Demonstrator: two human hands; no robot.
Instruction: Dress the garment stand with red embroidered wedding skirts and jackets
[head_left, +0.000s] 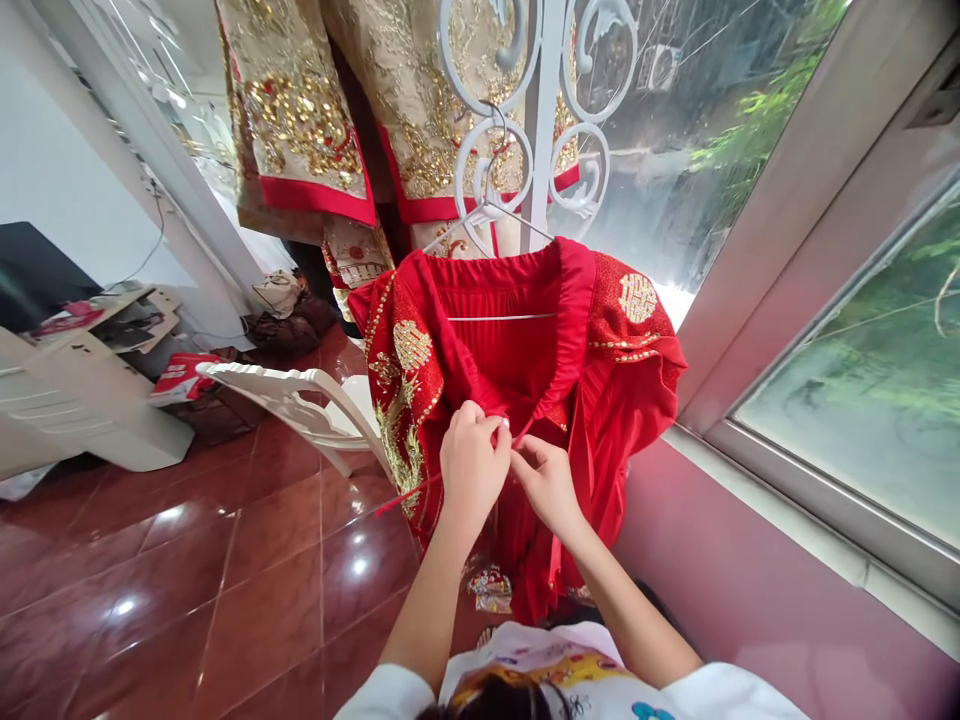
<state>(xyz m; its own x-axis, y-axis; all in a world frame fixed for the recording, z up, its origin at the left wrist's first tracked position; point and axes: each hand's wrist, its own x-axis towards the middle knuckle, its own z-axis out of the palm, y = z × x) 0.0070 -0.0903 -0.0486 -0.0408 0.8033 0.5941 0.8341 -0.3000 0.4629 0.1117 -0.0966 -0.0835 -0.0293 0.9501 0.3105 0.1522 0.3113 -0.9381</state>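
White metal scrollwork [538,130], a flat upright bar with curls on both sides, carries a wire hanger [517,218], its hook caught near the scrollwork's lower end. The hanger bears a red garment [499,355] with gold embroidery, hung below the scrollwork's bottom edge. Underneath spreads a floor [274,560] of glossy reddish-brown tiles with pale joints and bright reflections of lamps. On it, left of the garment, stands a cream chair [349,405] with an openwork back. Toward the floor's far edge lie dark bags [289,328], a pale bundle [279,292] on top of them. A cream desk [139,405] stands along the floor's left side.
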